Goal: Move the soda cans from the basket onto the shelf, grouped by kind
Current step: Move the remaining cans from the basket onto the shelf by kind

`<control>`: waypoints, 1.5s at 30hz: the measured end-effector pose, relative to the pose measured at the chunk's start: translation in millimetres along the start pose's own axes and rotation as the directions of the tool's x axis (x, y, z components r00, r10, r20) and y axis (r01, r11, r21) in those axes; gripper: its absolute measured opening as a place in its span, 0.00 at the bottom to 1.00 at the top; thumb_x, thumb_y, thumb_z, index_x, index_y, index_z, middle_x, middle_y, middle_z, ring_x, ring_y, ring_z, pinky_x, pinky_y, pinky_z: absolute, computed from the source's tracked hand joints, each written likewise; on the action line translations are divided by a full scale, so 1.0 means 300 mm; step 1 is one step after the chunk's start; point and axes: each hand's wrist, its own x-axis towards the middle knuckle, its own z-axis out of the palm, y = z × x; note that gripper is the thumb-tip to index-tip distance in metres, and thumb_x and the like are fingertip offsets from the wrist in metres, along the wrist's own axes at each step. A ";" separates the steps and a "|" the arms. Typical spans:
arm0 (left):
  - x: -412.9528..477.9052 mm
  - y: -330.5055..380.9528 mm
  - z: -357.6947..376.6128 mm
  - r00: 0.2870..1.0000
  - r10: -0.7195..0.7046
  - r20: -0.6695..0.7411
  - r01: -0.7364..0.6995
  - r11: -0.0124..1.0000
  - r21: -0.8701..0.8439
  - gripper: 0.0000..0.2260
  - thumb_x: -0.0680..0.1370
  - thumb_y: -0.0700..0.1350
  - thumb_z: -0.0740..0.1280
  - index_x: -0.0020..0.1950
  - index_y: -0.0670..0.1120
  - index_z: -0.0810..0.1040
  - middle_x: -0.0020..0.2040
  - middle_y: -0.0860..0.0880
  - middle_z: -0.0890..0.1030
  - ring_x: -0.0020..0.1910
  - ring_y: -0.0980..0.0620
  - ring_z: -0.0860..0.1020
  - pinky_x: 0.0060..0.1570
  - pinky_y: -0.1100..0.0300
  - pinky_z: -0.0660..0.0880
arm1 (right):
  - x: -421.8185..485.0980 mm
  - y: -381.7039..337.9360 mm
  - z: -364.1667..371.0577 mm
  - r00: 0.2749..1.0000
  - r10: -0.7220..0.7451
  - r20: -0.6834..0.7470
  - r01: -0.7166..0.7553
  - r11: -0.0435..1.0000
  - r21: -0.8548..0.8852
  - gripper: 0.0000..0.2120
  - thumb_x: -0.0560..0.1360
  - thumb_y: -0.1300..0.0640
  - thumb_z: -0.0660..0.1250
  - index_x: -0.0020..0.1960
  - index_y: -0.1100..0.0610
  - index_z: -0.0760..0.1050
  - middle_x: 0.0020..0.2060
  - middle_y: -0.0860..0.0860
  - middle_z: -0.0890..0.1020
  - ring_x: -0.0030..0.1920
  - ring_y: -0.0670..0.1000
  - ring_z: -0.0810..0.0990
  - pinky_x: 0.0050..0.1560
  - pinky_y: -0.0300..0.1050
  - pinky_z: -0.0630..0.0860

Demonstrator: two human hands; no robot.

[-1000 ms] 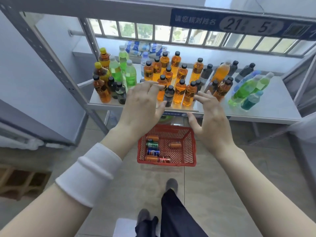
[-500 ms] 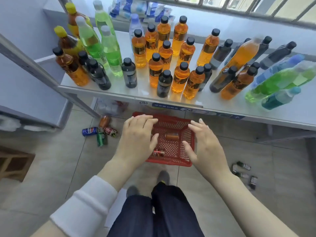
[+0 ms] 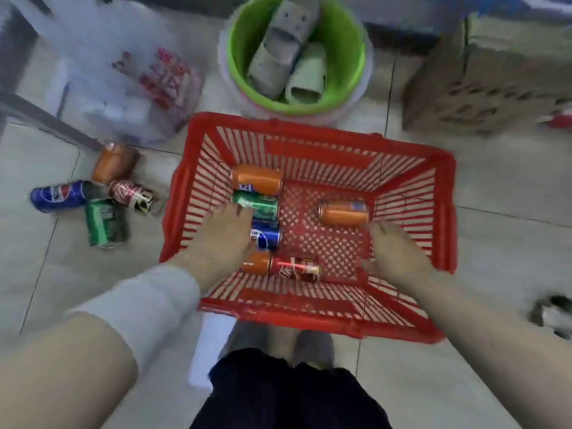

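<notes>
A red plastic basket [image 3: 411, 178] stands on the tiled floor in front of my feet. Inside it lie an orange can [image 3: 258, 178], a green can [image 3: 261, 205], a blue can [image 3: 267, 238], a low orange can [image 3: 257, 263], a red can [image 3: 295, 269] and another orange can [image 3: 343, 212]. My left hand [image 3: 216, 239] reaches into the basket's left side, its fingertips against the green can. My right hand [image 3: 396, 252] is inside on the right, fingers loosely bent just below the lone orange can, holding nothing. The shelf is out of view.
Several more cans lie on the floor left of the basket: orange [image 3: 113, 162], blue [image 3: 58, 195], red [image 3: 131, 195], green [image 3: 105, 222]. A green bucket [image 3: 346, 35] with slippers stands behind the basket, a cardboard box [image 3: 495, 75] at right, a plastic bag [image 3: 130, 72] at left.
The view has dropped from the shelf to the floor. Both hands have gone down from above the basket into it, the left reaching the green can.
</notes>
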 end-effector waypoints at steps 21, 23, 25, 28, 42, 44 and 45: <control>0.572 -0.141 0.303 0.962 -0.026 -0.273 0.056 0.993 0.102 0.29 0.75 0.41 0.66 0.73 0.43 0.58 0.68 0.39 0.64 0.67 0.40 0.60 0.64 0.50 0.64 | 0.533 0.142 0.312 0.976 -0.115 -0.183 0.114 0.993 -0.013 0.40 0.63 0.50 0.77 0.69 0.52 0.62 0.66 0.51 0.69 0.66 0.53 0.66 0.65 0.46 0.64; 0.569 -0.144 0.293 0.967 -0.004 -0.257 0.044 0.988 0.148 0.29 0.75 0.43 0.67 0.72 0.42 0.57 0.68 0.39 0.64 0.67 0.40 0.60 0.64 0.50 0.65 | 0.532 0.142 0.309 0.982 -0.064 -0.177 0.078 0.995 0.068 0.39 0.63 0.50 0.77 0.69 0.52 0.63 0.65 0.51 0.70 0.65 0.52 0.67 0.64 0.45 0.64; 0.564 -0.144 0.277 0.972 0.004 -0.235 0.041 0.982 0.186 0.29 0.75 0.45 0.67 0.71 0.41 0.58 0.67 0.38 0.65 0.66 0.40 0.61 0.63 0.50 0.66 | 0.530 0.143 0.313 0.986 -0.029 -0.165 0.056 0.985 0.164 0.39 0.62 0.50 0.78 0.69 0.52 0.64 0.65 0.52 0.70 0.64 0.52 0.69 0.62 0.45 0.66; 0.564 -0.129 0.248 0.985 0.026 -0.169 0.033 0.941 0.337 0.29 0.76 0.51 0.65 0.69 0.37 0.60 0.65 0.37 0.65 0.65 0.39 0.62 0.64 0.50 0.66 | 0.517 0.140 0.313 0.991 0.005 -0.131 0.035 0.955 0.295 0.39 0.62 0.49 0.78 0.68 0.54 0.64 0.64 0.53 0.71 0.61 0.53 0.72 0.57 0.43 0.70; 0.542 -0.108 0.194 1.000 -0.023 -0.020 0.026 0.992 0.122 0.31 0.75 0.52 0.67 0.70 0.38 0.58 0.67 0.39 0.65 0.65 0.40 0.66 0.62 0.51 0.66 | 0.464 0.098 0.319 0.967 0.089 0.238 -0.254 0.370 0.894 0.37 0.67 0.41 0.68 0.70 0.57 0.64 0.57 0.56 0.78 0.51 0.54 0.80 0.50 0.49 0.78; 0.530 -0.097 0.187 0.999 -0.031 -0.040 0.034 0.996 0.080 0.32 0.75 0.54 0.67 0.70 0.38 0.58 0.67 0.39 0.65 0.64 0.41 0.67 0.60 0.52 0.67 | 0.463 0.079 0.323 0.962 0.089 0.256 -0.269 0.185 0.945 0.26 0.73 0.46 0.65 0.66 0.58 0.67 0.51 0.56 0.80 0.47 0.54 0.81 0.43 0.45 0.77; 0.524 -0.091 0.182 0.998 -0.031 -0.054 0.033 0.999 0.026 0.32 0.74 0.55 0.68 0.69 0.39 0.59 0.65 0.39 0.66 0.61 0.42 0.69 0.58 0.53 0.69 | 0.462 0.070 0.321 0.961 0.092 0.262 -0.271 0.097 0.958 0.21 0.74 0.48 0.64 0.64 0.57 0.68 0.50 0.56 0.80 0.47 0.54 0.80 0.41 0.45 0.76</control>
